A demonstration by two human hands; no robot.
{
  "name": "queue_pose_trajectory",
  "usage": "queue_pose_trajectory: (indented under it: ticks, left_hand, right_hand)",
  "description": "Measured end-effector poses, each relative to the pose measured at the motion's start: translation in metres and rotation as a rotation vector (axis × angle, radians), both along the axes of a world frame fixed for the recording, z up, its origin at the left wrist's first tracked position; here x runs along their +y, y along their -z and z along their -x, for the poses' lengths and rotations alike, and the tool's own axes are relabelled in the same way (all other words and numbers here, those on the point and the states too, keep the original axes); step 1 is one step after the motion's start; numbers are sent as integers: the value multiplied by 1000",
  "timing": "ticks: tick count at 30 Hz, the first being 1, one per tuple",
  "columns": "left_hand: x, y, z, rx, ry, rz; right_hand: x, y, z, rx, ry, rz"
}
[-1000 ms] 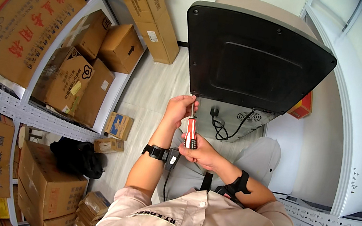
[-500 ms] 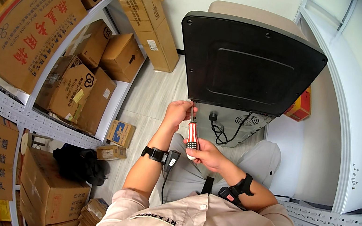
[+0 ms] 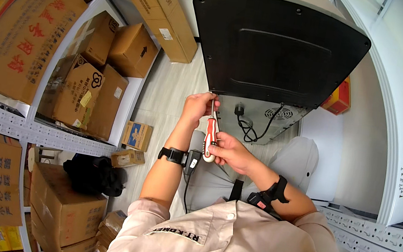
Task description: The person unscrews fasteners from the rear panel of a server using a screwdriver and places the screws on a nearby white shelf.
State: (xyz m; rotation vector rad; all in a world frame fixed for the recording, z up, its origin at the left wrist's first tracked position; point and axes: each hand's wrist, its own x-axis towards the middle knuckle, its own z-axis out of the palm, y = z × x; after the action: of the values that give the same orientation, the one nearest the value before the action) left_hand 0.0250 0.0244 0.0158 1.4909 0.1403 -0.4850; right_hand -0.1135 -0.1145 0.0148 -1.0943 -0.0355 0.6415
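My right hand (image 3: 233,153) is closed round the red and white handle of a screwdriver (image 3: 211,135). Its shaft points away from me, up to the lower left corner of a large black panel (image 3: 276,53). At that corner my left hand (image 3: 197,108) is closed, fingertips pinched about the shaft near its tip. Whether a screw sits there is hidden by the fingers. The panel covers the upper part of a grey appliance (image 3: 261,114), with screws along its rim. Below it show a round fan grille (image 3: 278,112) and a coiled black power cord (image 3: 248,131).
Shelving on the left holds several cardboard boxes (image 3: 131,51). A tall carton (image 3: 174,32) leans by the wall. Small boxes (image 3: 136,136) and a black cloth bundle (image 3: 93,175) lie at my left. White metal shelving (image 3: 380,228) and a red box (image 3: 339,98) stand on the right.
The appliance and both hands sit higher in the picture as the view shifts. The screwdriver handle has turned, showing a different side of its pattern. Both hands keep their places at the panel corner.
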Motion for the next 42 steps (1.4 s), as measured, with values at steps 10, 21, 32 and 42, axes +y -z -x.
queue_pose_trajectory:
  ticks: [10, 21, 32, 42]
  left_hand:
    - [3, 15, -3, 7, 24, 90]
    - [4, 5, -2, -1, -3, 12]
    - [3, 11, -3, -29, -13, 32]
    - [23, 6, 17, -15, 1, 96]
  right_hand:
    - [7, 6, 0, 22, 59, 62]
    - [15, -1, 4, 28, 58, 165]
    - [7, 8, 6, 13, 12, 11]
    - [-2, 14, 13, 3, -104, -2]
